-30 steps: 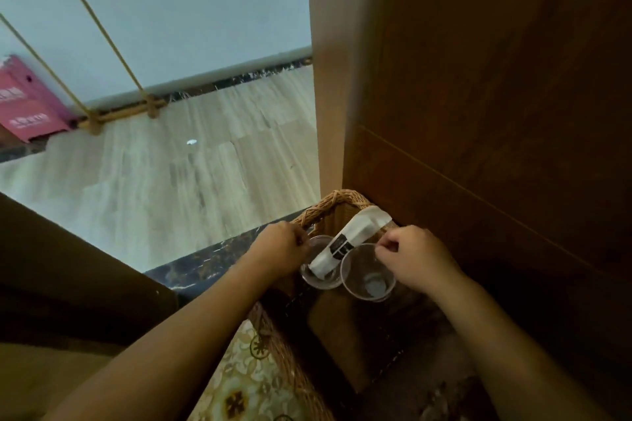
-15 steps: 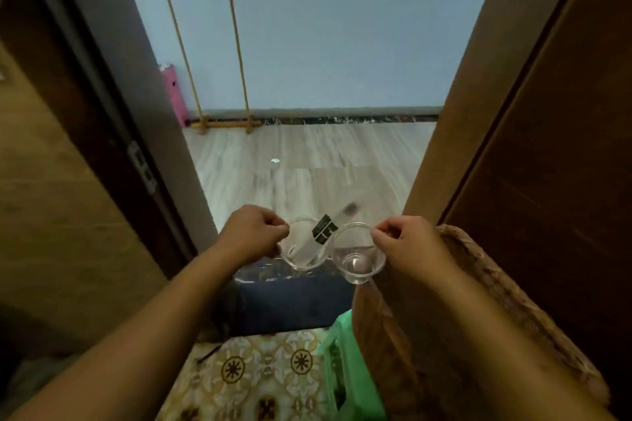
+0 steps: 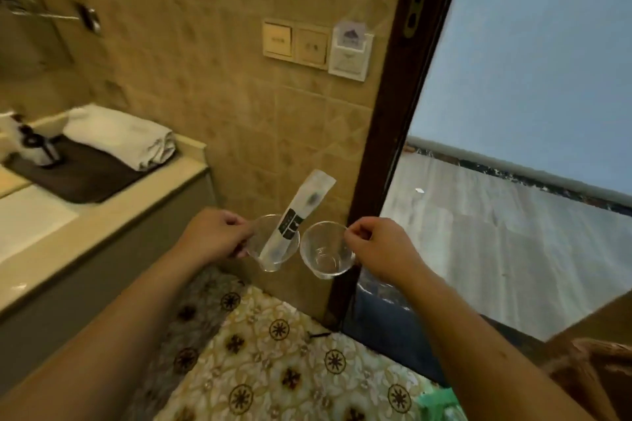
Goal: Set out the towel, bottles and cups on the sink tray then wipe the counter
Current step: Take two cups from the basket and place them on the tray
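Head view: two clear plastic cups were held side by side in the air, low in the middle of the scene, in front of a tan tiled wall (image 3: 219, 85) and above a patterned floor (image 3: 294, 362). Left cup (image 3: 273, 244) was pinched at its rim by the left hand (image 3: 213, 237), fingers closed on it; a slim white packet (image 3: 297, 215) with a dark label stood slanted inside it, its upper end leaning up and to the right, past the rim. Right cup (image 3: 327, 249) held nothing and was pinched at its rim by the right hand (image 3: 374, 248), fingers likewise closed on it. The two rims were nearly touching; actual contact could not be told.

To the left, well apart from the cups, the pale table (image 3: 102, 215) carried a dark tray (image 3: 85, 174). A folded white towel (image 3: 119, 135) lay on the tray's far end, against the wall. At the tray's left end stood small white bottles (image 3: 30, 143) with dark markings, blurred, their number unclear. A white basin (image 3: 27, 219) showed in front of the tray.

On the wall above the cups were two beige switch plates (image 3: 295, 44) and, just beside them, a white card holder (image 3: 349, 53). A dark wooden door frame (image 3: 396, 120) ran down to the right of the cups, with pale plank flooring (image 3: 496, 232) and a blue wall (image 3: 547, 61) beyond it. A woven basket edge (image 3: 591, 369) showed at lower right.
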Available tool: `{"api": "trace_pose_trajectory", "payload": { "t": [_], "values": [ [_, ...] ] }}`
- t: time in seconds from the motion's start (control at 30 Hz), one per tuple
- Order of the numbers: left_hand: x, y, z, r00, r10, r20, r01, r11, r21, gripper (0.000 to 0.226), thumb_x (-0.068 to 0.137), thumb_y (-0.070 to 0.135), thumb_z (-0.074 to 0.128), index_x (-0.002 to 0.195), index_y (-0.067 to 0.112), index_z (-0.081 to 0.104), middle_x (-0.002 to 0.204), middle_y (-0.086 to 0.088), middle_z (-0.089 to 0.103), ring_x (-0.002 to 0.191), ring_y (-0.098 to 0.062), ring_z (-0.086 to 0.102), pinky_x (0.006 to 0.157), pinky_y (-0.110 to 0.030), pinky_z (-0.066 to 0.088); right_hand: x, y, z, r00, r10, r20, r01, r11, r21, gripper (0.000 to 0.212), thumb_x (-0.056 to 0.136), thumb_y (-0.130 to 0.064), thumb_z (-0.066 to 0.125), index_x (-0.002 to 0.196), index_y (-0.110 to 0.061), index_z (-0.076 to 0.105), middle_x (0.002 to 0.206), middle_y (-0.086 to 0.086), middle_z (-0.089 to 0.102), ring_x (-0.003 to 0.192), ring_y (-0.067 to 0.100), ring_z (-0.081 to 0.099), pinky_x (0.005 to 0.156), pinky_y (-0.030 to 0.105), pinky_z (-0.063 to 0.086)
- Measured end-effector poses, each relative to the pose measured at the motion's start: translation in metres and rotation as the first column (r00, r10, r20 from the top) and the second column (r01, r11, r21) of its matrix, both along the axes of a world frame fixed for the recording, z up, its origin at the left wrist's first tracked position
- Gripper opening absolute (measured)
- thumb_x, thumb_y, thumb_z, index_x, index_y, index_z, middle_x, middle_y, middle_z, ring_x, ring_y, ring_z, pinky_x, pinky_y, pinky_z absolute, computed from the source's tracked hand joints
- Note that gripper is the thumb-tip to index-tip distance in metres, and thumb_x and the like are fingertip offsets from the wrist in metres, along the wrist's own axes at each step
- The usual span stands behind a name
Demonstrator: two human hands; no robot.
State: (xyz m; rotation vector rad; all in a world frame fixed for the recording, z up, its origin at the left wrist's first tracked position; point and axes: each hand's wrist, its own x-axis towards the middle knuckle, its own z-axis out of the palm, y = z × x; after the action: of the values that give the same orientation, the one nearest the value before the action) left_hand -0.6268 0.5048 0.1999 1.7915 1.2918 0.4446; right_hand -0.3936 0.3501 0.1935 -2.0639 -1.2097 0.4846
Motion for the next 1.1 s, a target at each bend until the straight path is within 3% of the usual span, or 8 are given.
{"api": "trace_pose_trajectory", "payload": {
  "t": [0.07,0.23,0.33,0.5,0.67,0.77,0.97,1.1],
  "values": [
    [-0.043,0.009,0.000,0.996,0.091,0.023,-0.090,0.996,-0.020,0.025,0.090,0.022,0.069,0.068,0.011,0.077,0.055,-0.007,0.071,0.041,-0.008,0.060,0.041,-0.015,0.044,-0.029,0.030,0.003,0.997,0.079,0.002,-0.079,0.997,-0.013,0.017,0.092,-0.035,0.067,0.076,-0.032,0.069,0.068,-0.009,0.069,0.064,0.007,0.068,0.063,0.027,0.059],
    [-0.127,0.023,-0.008,0.950,0.303,0.076,-0.296,0.951,-0.082,0.020,0.090,0.018,0.070,0.073,0.012,0.078,0.061,-0.011,0.073,0.053,-0.017,0.068,0.066,-0.038,0.062,-0.089,0.091,0.004,0.965,0.257,-0.052,-0.259,0.965,-0.035,0.011,0.091,-0.033,0.069,0.081,-0.030,0.071,0.072,-0.006,0.070,0.069,0.011,0.069,0.071,0.035,0.061],
    [-0.162,0.032,-0.016,0.916,0.394,0.080,-0.386,0.917,-0.098,0.019,0.089,0.018,0.070,0.072,0.013,0.078,0.062,-0.013,0.073,0.056,-0.021,0.070,0.077,-0.045,0.063,-0.116,0.125,-0.002,0.941,0.321,-0.108,-0.324,0.946,-0.016,0.011,0.092,-0.029,0.069,0.082,-0.026,0.073,0.073,-0.005,0.071,0.071,0.014,0.070,0.072,0.038,0.060],
    [-0.197,0.062,-0.028,0.843,0.531,0.085,-0.518,0.845,-0.138,0.020,0.089,0.014,0.070,0.071,0.018,0.079,0.060,-0.014,0.071,0.051,-0.018,0.066,0.058,-0.031,0.061,-0.145,0.193,-0.027,0.894,0.347,-0.283,-0.360,0.933,0.007,0.015,0.089,-0.023,0.070,0.075,-0.018,0.073,0.061,0.000,0.070,0.056,0.013,0.066,0.054,0.035,0.055],
    [-0.201,0.119,-0.034,0.748,0.661,0.058,-0.651,0.748,-0.131,0.012,0.086,0.012,0.072,0.076,0.009,0.078,0.063,-0.012,0.072,0.055,-0.021,0.069,0.058,-0.030,0.062,-0.148,0.281,-0.042,0.814,0.374,-0.444,-0.414,0.910,0.008,0.013,0.090,-0.017,0.072,0.082,-0.007,0.071,0.053,0.002,0.066,0.045,0.008,0.059,0.049,0.026,0.047],
    [-0.191,0.159,-0.032,0.669,0.740,0.074,-0.731,0.673,-0.115,0.009,0.085,0.015,0.073,0.080,0.010,0.078,0.075,-0.010,0.075,0.063,-0.024,0.073,0.056,-0.029,0.060,-0.142,0.341,-0.038,0.791,0.383,-0.476,-0.435,0.901,0.003,0.013,0.091,-0.015,0.072,0.082,-0.007,0.069,0.056,0.003,0.067,0.042,0.007,0.059,0.044,0.022,0.045],
    [-0.183,0.225,-0.025,0.493,0.857,0.150,-0.844,0.513,-0.159,0.008,0.088,0.013,0.073,0.084,0.006,0.075,0.084,-0.016,0.073,0.064,-0.023,0.075,0.056,-0.026,0.060,-0.142,0.439,-0.026,0.754,0.441,-0.487,-0.501,0.865,0.007,0.013,0.090,-0.014,0.072,0.082,-0.005,0.067,0.062,0.009,0.069,0.050,0.015,0.062,0.052,0.030,0.050],
    [-0.195,0.258,-0.023,0.394,0.903,0.171,-0.880,0.424,-0.214,0.005,0.087,0.007,0.073,0.084,0.003,0.075,0.085,-0.017,0.073,0.062,-0.021,0.075,0.057,-0.027,0.061,-0.158,0.478,-0.026,0.725,0.482,-0.492,-0.559,0.829,-0.012,0.014,0.089,-0.018,0.073,0.080,-0.009,0.068,0.057,0.002,0.069,0.043,0.008,0.061,0.041,0.021,0.046]
  ]
}}
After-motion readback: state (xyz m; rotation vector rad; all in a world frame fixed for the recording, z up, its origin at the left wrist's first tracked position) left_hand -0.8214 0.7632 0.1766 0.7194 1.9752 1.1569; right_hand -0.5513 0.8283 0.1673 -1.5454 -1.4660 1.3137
